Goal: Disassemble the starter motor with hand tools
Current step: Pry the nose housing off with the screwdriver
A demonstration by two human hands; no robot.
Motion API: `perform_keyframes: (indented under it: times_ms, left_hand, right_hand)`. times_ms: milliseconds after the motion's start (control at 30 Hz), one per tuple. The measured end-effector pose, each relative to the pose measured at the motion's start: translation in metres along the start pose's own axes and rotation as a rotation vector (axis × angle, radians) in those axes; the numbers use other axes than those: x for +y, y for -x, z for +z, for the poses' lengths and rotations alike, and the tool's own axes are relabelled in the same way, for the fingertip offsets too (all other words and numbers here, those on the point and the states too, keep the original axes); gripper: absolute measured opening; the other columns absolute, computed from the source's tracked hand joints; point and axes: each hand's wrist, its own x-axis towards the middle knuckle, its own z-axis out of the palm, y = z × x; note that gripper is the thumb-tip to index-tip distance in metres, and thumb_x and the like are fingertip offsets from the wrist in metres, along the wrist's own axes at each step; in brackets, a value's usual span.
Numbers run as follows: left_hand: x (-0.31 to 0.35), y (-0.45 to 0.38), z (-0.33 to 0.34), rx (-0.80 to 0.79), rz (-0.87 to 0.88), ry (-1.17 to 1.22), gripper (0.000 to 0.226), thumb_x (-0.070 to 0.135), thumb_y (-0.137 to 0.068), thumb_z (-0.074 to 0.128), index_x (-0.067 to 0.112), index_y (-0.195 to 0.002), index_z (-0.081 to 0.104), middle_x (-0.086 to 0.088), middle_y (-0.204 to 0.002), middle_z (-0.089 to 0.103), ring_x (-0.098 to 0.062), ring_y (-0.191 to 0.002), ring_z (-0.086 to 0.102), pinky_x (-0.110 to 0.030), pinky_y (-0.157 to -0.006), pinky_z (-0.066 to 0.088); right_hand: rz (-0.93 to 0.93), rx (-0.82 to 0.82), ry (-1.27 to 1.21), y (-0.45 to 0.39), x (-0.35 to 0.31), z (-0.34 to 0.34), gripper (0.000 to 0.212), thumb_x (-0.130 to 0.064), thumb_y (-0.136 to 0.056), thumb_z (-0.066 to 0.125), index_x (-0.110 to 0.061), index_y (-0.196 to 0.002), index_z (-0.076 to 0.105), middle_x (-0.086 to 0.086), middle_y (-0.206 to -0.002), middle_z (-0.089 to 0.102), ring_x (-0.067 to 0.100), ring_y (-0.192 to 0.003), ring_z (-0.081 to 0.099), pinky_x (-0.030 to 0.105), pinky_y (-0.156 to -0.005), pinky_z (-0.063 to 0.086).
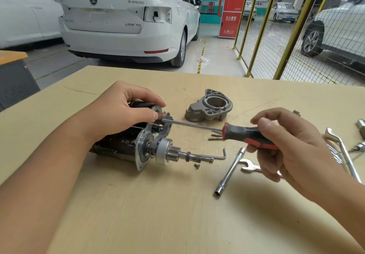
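Forearms nearest cam. Starter motor (126, 143) on side, table (138, 214) centre; heavy, rigid, round body prob rolls, so hold by black casing. L hand (118, 111) clamped over top, thumb by plunger. R hand (280, 143) fingers wrapped on screwdriver (246, 135), shaft level, tip at solenoid end. Removed housing (209, 107) behind.

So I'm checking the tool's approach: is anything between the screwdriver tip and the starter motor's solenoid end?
Nothing visible. The screwdriver, held by the right hand, runs clear over the table to the starter motor; the left hand grips the motor beside the tip.
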Motion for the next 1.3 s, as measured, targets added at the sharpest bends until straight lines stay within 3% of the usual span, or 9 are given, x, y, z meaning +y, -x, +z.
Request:
perform_keyframes:
  times_ms: [133,267,433,567,667,800,1000,1167,1300]
  left_hand:
    - [0.002,-0.001,0.002,0.026,-0.005,-0.019,0.025,0.022,-0.075,0.078,0.040,-0.092,0.082,0.012,-0.097,0.079,-0.010,-0.095,0.071,-0.022,-0.083,0.050]
    - [0.002,-0.001,0.006,0.055,-0.010,-0.056,0.026,0.028,-0.069,0.070,0.042,-0.089,0.081,0.011,-0.090,0.078,-0.016,-0.088,0.070,-0.016,-0.074,0.053]
    - [0.004,-0.001,0.010,0.099,-0.022,-0.094,0.028,0.031,-0.064,0.066,0.039,-0.087,0.080,0.004,-0.086,0.078,-0.022,-0.084,0.071,-0.025,-0.074,0.058]
    - [0.006,-0.001,0.012,0.130,-0.016,-0.143,0.027,0.031,-0.063,0.064,0.040,-0.084,0.079,0.017,-0.078,0.074,-0.004,-0.070,0.067,-0.008,-0.062,0.048]
    - [0.008,-0.001,0.013,0.137,-0.021,-0.162,0.026,0.031,-0.063,0.065,0.040,-0.083,0.079,0.020,-0.076,0.073,0.002,-0.068,0.066,-0.004,-0.060,0.044]
    - [0.008,0.000,0.013,0.140,-0.031,-0.179,0.026,0.031,-0.064,0.065,0.041,-0.083,0.079,0.023,-0.077,0.072,0.004,-0.072,0.066,-0.001,-0.060,0.042]
    - [0.003,-0.002,0.010,0.122,-0.049,-0.178,0.023,0.019,-0.081,0.074,0.040,-0.088,0.082,0.022,-0.085,0.075,0.002,-0.084,0.069,-0.014,-0.074,0.049]
    - [0.003,-0.002,0.006,0.082,-0.117,-0.059,0.031,0.026,-0.083,0.059,0.039,-0.096,0.083,0.016,-0.099,0.079,-0.006,-0.101,0.072,-0.039,-0.103,0.053]
    - [-0.001,-0.001,0.001,0.051,-0.107,-0.038,0.038,0.008,-0.099,0.060,0.038,-0.101,0.083,0.014,-0.105,0.079,-0.008,-0.107,0.072,-0.045,-0.109,0.050]
  right_hand:
    - [-0.104,-0.023,-0.032,0.003,0.000,0.000,0.055,-0.045,-0.065,0.092,-0.014,-0.102,0.065,0.018,-0.072,0.060,0.024,-0.047,0.046,0.034,-0.046,0.043]
    - [-0.148,-0.033,-0.055,0.001,-0.001,-0.001,0.053,-0.039,-0.061,0.095,-0.017,-0.103,0.070,0.009,-0.085,0.067,0.022,-0.059,0.054,0.034,-0.057,0.049]
    - [-0.028,-0.045,-0.077,0.001,-0.003,-0.001,0.058,-0.058,-0.074,0.079,-0.012,-0.106,0.066,0.026,-0.079,0.065,0.028,-0.044,0.048,0.035,-0.044,0.043]
    - [-0.085,-0.018,-0.002,0.001,-0.001,-0.002,0.043,-0.048,-0.076,0.080,-0.016,-0.102,0.066,0.020,-0.071,0.065,0.026,-0.041,0.044,0.031,-0.043,0.040]
    - [-0.159,-0.031,-0.001,0.003,-0.002,-0.001,0.055,-0.043,-0.069,0.089,-0.016,-0.111,0.065,0.010,-0.075,0.064,0.026,-0.051,0.049,0.034,-0.049,0.046]
    - [-0.175,-0.042,0.016,0.003,-0.003,0.000,0.054,-0.044,-0.068,0.091,-0.019,-0.110,0.068,0.012,-0.085,0.067,0.027,-0.059,0.056,0.035,-0.059,0.051]
    - [-0.108,-0.026,0.072,0.003,-0.006,0.000,0.057,-0.067,-0.074,0.076,-0.020,-0.105,0.069,0.023,-0.077,0.065,0.033,-0.043,0.049,0.036,-0.045,0.044]
    - [-0.246,-0.044,0.059,0.006,-0.006,0.003,0.044,-0.043,-0.077,0.084,-0.020,-0.111,0.067,0.012,-0.079,0.066,0.029,-0.053,0.053,0.031,-0.054,0.048]
    - [-0.224,-0.055,0.042,0.006,-0.008,0.002,0.048,-0.041,-0.068,0.091,-0.019,-0.107,0.071,0.012,-0.094,0.072,0.027,-0.066,0.062,0.029,-0.065,0.055]
